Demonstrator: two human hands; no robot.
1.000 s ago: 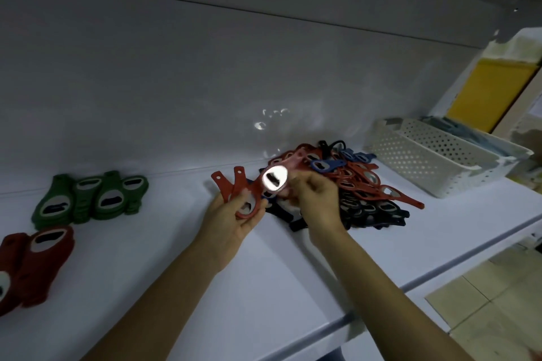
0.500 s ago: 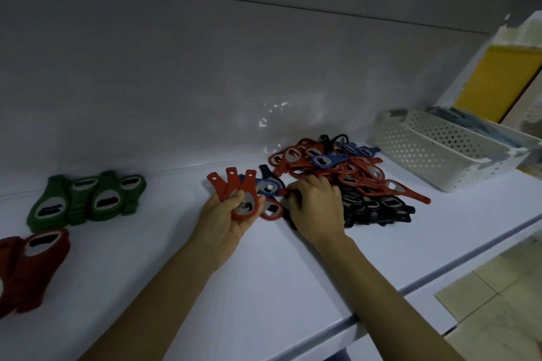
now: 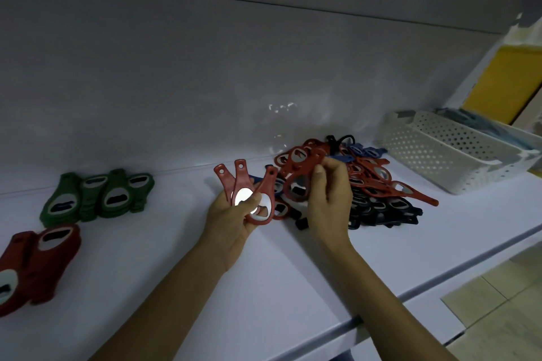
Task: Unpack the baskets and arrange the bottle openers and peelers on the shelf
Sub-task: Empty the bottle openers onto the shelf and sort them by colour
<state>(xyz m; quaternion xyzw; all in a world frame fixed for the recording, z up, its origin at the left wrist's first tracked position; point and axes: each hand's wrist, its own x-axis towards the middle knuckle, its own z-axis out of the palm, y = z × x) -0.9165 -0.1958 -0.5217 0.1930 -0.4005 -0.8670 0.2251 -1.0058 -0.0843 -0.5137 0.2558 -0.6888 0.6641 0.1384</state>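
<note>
Three red openers [image 3: 245, 184] in left hand [image 3: 231, 223] (fanned), one red opener [image 3: 299, 182] in right hand [image 3: 330, 199]

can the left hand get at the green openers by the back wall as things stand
Probably, but not freely. The shelf lies bare between the left hand and the green openers, so the path looks clear. That hand is already gripping a fan of red openers, leaving little room to take more.
</note>
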